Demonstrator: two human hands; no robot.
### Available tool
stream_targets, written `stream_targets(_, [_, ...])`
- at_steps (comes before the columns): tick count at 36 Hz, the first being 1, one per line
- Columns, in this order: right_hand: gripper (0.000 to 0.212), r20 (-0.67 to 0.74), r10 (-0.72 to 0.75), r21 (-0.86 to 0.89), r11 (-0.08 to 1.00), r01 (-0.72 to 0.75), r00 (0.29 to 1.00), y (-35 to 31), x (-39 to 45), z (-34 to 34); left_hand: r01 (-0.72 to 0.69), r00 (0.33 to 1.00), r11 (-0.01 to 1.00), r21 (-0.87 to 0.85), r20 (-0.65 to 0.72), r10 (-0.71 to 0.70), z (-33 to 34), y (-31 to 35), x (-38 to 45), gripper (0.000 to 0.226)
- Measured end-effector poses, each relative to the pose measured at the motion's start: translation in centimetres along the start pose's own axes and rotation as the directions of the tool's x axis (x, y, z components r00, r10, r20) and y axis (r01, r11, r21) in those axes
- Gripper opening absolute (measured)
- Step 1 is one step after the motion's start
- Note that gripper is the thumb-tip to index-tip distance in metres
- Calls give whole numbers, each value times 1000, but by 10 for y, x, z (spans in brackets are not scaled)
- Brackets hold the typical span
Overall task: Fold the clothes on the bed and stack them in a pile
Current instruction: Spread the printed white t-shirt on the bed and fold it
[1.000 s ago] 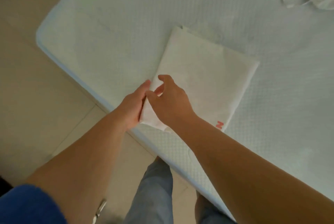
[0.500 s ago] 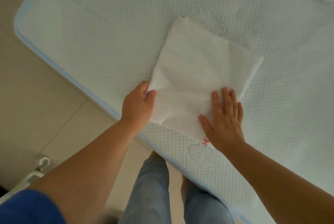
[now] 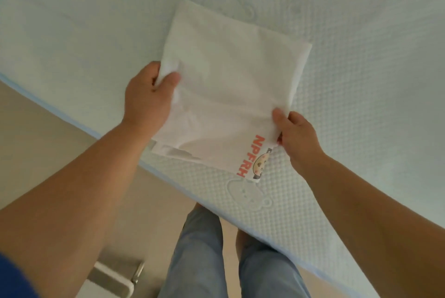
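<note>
A folded white garment (image 3: 231,86) is seen lying on the bed (image 3: 361,81), close to the bed's near edge; its near-left corner is lifted slightly over that edge; red letters and a small cartoon print (image 3: 261,164) are shown at the garment's near-right corner. The garment's left edge is pinched by the left hand (image 3: 149,95), thumb on top and fingers curled beneath; its right edge, just above the print, is pinched by the right hand (image 3: 297,135). Below the bed's edge, blue jeans (image 3: 199,256) and a tiled floor (image 3: 43,134) are seen.
</note>
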State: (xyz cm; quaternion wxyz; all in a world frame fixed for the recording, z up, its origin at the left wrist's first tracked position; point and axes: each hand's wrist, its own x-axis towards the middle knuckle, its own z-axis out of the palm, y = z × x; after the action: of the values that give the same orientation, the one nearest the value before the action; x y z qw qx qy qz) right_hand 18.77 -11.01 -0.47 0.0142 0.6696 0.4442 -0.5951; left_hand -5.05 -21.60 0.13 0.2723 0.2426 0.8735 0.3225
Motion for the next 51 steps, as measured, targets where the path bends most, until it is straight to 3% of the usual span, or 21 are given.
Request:
stream_targets(5, [24,-21,-36,-118,992,34,999,-2,1,0,114,991,989,98,55,-120,12,-11,-8,36])
stream_targets(8, [43,-131,-236,-339,923,180,963,-8,-2,-3,169,986,977,129,-12,-169,14,-8,-9,57])
stream_targets(9, [55,-156,-374,-434,857,277,914,-11,-3,-4,182,983,970,163,-68,-173,12,-5,-11,64])
stream_targets(11, [69,-100,-629,-601,655,457,771,-20,-7,-4,98,988,934,345,-145,-50,8,0,-21,77])
stream_targets(13, [70,17,-744,-712,460,530,668,-31,-1,-2,-78,990,875,478,-67,126,12,4,-36,79])
stream_targets(15, [71,112,-739,-788,341,512,664,-39,17,1,-232,973,809,541,121,198,25,4,-51,78])
stream_targets(17, [74,169,-665,-837,293,462,728,-40,38,0,-324,939,722,611,303,165,38,-6,-63,78])
stream_targets(19, [77,206,-612,-857,263,442,763,-34,54,-2,-351,923,662,663,365,125,44,-24,-64,81])
stream_targets(24, [82,234,-605,-871,217,441,761,-27,63,-1,-343,933,652,676,326,153,48,-45,-58,83])
stream_targets(27, [88,234,-658,-854,213,474,716,-26,42,1,-233,966,702,673,245,85,41,-53,-66,89])
stream_targets(32, [84,523,-653,-740,-29,672,548,31,-18,19,-44,991,774,632,128,-48,17,-69,-82,91])
stream_targets(35, [79,580,-600,-762,-160,627,551,58,-24,20,-24,995,806,592,92,-38,10,-71,-88,83])
stream_targets(41, [93,597,-562,-756,-155,636,572,59,-26,19,140,989,925,353,-91,-115,7,-62,-91,77])
stream_targets(44, [102,606,-542,-756,-164,634,582,52,-40,23,380,910,925,13,-184,-372,9,-52,-96,66])
stream_targets(47, [97,613,-504,-752,-136,645,609,43,-48,35,563,780,758,-328,-90,-619,14,-46,-97,29])
stream_targets(49, [96,617,-471,-752,-114,650,631,38,-48,44,664,637,493,-562,79,-767,13,-40,-94,23])
stream_targets(51, [94,613,-450,-760,-111,640,649,35,-47,54,657,546,228,-719,245,-801,11,-33,-92,20])
